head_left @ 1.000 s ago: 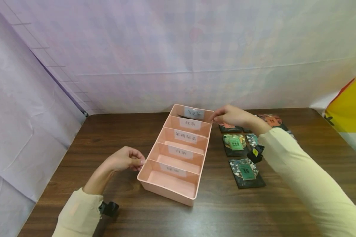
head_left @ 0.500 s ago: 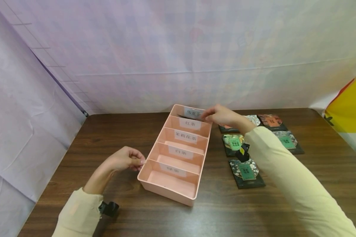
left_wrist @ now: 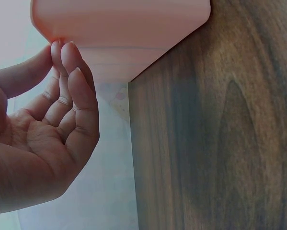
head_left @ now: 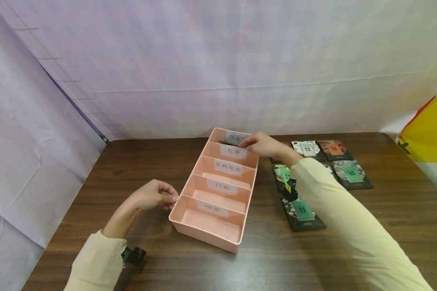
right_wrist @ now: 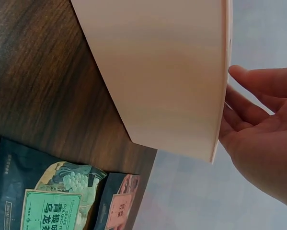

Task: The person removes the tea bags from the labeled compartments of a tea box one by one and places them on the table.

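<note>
A pink organizer box (head_left: 207, 240) with several labelled compartments stands lengthwise on the table. My left hand (head_left: 154, 195) pinches its left rim near the front; in the left wrist view, thumb and fingertips (left_wrist: 70, 50) meet at the box edge. At the far end, my right hand (head_left: 264, 144) reaches over the right rim, its fingers in the rearmost compartment. A dark flat edge (head_left: 225, 143) shows there, right at those fingertips. The right wrist view has the thumb (right_wrist: 244, 74) apart from the other fingers, whose tips the box wall hides.
Right of the box, several tea packets lie flat on the wooden table (head_left: 145, 161), among them one with a green label (head_left: 302, 212), a white one (head_left: 307, 149) and an orange-labelled one (head_left: 335, 149). The right forearm passes over some packets. A curtain (head_left: 189, 81) hangs behind the table.
My right hand has moved left from the box's right rim, its fingers now over the rear compartment beside the dark edge. The left hand and the box have stayed put.
</note>
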`<action>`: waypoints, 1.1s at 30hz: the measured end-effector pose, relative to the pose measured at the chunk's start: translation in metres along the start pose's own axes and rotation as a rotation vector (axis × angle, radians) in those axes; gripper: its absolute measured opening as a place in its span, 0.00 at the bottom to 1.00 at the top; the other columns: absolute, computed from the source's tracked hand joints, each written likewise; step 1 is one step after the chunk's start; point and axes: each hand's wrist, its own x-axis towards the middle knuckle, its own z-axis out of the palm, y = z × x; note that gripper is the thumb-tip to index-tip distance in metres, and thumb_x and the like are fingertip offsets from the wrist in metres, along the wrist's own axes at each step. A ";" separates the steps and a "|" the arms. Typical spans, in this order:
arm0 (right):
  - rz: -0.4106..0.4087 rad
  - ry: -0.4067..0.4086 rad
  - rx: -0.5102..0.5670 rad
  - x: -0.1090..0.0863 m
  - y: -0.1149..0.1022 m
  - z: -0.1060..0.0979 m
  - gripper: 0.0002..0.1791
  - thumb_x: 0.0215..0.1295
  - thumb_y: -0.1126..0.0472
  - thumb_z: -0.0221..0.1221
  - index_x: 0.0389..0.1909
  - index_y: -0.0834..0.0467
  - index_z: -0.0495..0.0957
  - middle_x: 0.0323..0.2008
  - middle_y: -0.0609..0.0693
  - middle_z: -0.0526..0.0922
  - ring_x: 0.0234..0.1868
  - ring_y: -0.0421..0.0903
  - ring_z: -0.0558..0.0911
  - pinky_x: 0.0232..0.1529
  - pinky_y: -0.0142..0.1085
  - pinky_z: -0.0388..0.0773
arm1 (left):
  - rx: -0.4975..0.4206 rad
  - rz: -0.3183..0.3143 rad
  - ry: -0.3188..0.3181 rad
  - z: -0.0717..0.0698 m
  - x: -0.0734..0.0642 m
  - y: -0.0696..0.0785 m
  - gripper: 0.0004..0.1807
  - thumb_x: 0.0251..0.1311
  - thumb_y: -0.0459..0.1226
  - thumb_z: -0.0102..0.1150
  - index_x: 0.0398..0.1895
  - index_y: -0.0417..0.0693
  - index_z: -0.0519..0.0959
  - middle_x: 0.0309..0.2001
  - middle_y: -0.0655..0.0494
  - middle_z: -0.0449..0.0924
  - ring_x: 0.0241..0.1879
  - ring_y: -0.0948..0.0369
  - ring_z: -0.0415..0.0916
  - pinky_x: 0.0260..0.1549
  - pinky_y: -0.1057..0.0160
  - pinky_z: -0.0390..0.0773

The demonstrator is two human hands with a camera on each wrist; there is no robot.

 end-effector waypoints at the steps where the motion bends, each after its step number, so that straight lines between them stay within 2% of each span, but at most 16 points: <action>1: 0.000 0.002 -0.003 0.000 0.000 0.000 0.20 0.59 0.72 0.44 0.52 0.71 0.72 0.51 0.65 0.74 0.53 0.58 0.72 0.53 0.47 0.68 | 0.001 0.001 -0.001 0.000 0.000 0.000 0.07 0.56 0.24 0.52 0.32 0.22 0.73 0.21 0.53 0.76 0.22 0.64 0.74 0.24 0.66 0.76; 17: -0.001 0.023 -0.019 0.000 -0.002 0.003 0.20 0.58 0.72 0.44 0.51 0.71 0.73 0.50 0.65 0.75 0.51 0.58 0.73 0.52 0.47 0.69 | 0.006 -0.010 0.002 -0.001 0.001 -0.002 0.06 0.56 0.24 0.52 0.32 0.22 0.73 0.21 0.53 0.76 0.22 0.64 0.74 0.25 0.65 0.77; 24: 0.048 -0.002 -0.003 -0.001 -0.002 0.002 0.20 0.63 0.71 0.43 0.56 0.68 0.70 0.55 0.64 0.71 0.54 0.57 0.70 0.52 0.49 0.68 | -0.006 0.000 -0.004 -0.001 0.001 -0.002 0.07 0.57 0.24 0.52 0.32 0.21 0.73 0.20 0.54 0.76 0.22 0.64 0.74 0.25 0.64 0.78; 33: 0.051 0.000 0.001 0.001 -0.001 0.003 0.20 0.63 0.71 0.43 0.56 0.67 0.69 0.56 0.63 0.70 0.56 0.58 0.69 0.53 0.49 0.68 | 0.000 0.016 -0.012 0.000 0.001 -0.001 0.08 0.56 0.24 0.53 0.33 0.20 0.73 0.21 0.54 0.77 0.21 0.64 0.74 0.25 0.64 0.78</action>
